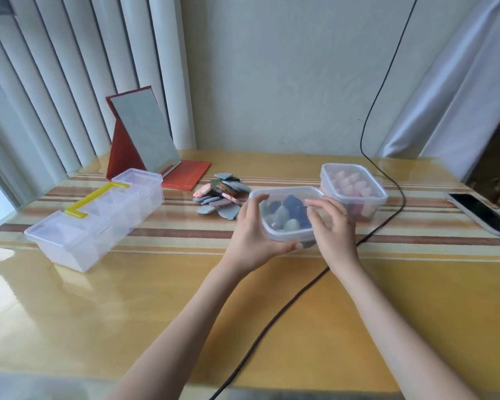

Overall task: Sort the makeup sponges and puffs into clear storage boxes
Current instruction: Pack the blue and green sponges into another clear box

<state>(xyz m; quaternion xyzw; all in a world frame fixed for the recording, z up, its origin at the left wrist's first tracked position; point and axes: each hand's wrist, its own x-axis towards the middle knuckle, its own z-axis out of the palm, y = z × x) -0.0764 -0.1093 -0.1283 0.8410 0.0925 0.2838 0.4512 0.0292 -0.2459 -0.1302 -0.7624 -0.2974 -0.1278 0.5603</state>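
A glossy honey-yellow table (98,313) carries a striped runner (416,229) in cream, tan and rust-brown bands, with a black cable (272,327) trailing across both. A clear lidded box (289,217) holds navy blue and pale grey-green sponges (289,215), a second clear box (354,190) holds peach and pink sponges (350,180), and a long clear compartment case (96,219) has a bright yellow handle (94,199). A loose pile of flat puffs (221,197) mixes slate grey, dusty pink, olive and a pink marbled pattern, beside a red-orange folding mirror (140,137), white vertical blinds (70,67) and a black-screened phone (484,213) in a white case.
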